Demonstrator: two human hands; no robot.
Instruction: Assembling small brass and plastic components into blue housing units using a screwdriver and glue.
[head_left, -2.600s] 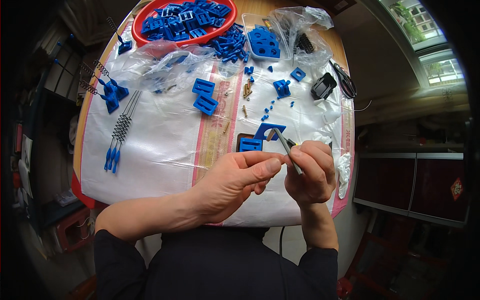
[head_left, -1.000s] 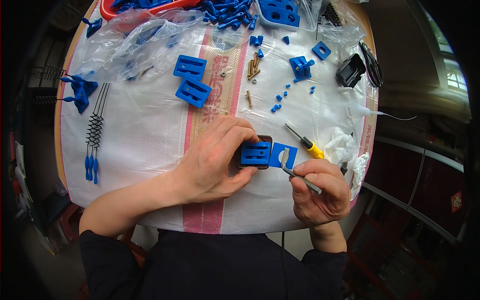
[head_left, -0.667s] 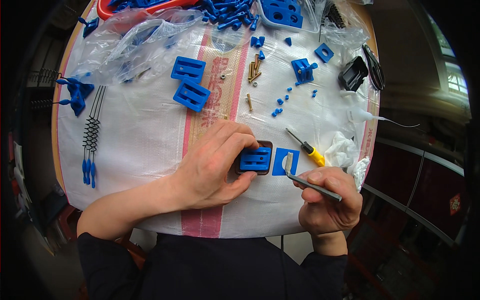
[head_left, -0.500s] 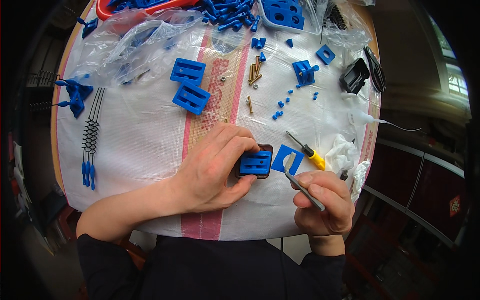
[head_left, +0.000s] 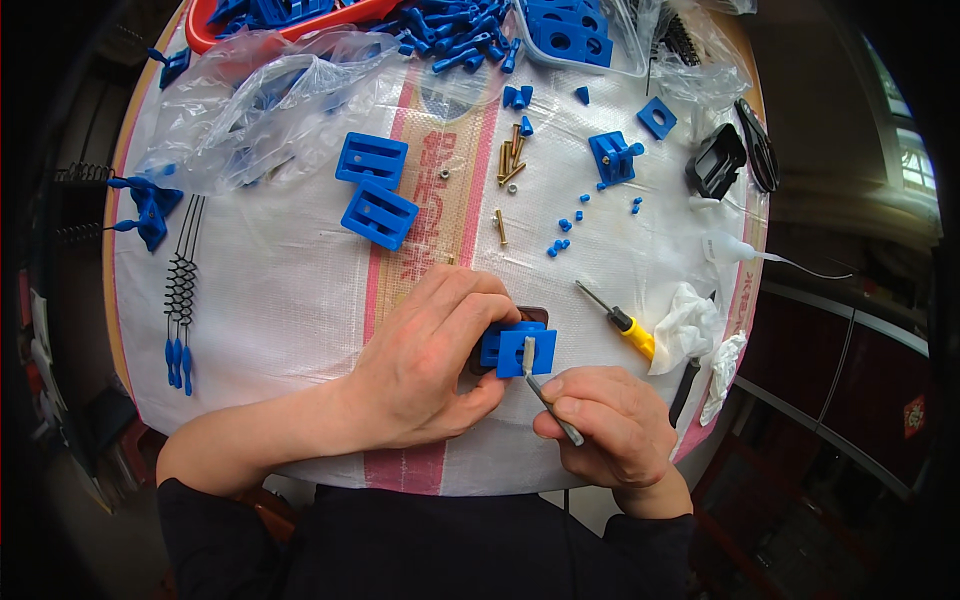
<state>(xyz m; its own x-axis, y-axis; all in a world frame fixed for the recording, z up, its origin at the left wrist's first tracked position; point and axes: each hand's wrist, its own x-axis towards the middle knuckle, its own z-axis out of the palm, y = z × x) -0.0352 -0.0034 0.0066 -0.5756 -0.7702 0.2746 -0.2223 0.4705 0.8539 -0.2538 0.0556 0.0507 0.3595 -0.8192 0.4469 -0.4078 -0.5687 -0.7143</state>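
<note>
My left hand (head_left: 430, 355) is curled round the left side of a blue slotted block (head_left: 492, 346), thumb at the near edge and fingers at the far edge. The block sits on a dark brown base (head_left: 535, 315), mostly covered now. In my right hand (head_left: 615, 425) is a grey metal tool with a bent, paler tip (head_left: 553, 407), gripped between thumb and fingers. Its tip lies across a blue square plate (head_left: 543, 352), which is over the right part of the slotted block. Whether plate and block touch I cannot tell.
A yellow-handled screwdriver (head_left: 633, 335) and crumpled tissue (head_left: 686, 325) lie to the right. Beyond are two slotted blue blocks (head_left: 380, 214), brass screws (head_left: 504, 160), small blue pegs (head_left: 560, 246) and a black tray (head_left: 717, 162). Coiled black wires with blue ends (head_left: 182, 285) lie left.
My right hand has moved left with the metal tool. The blue plate has gone from the table beside the base to over the slotted block. My left hand keeps its grip.
</note>
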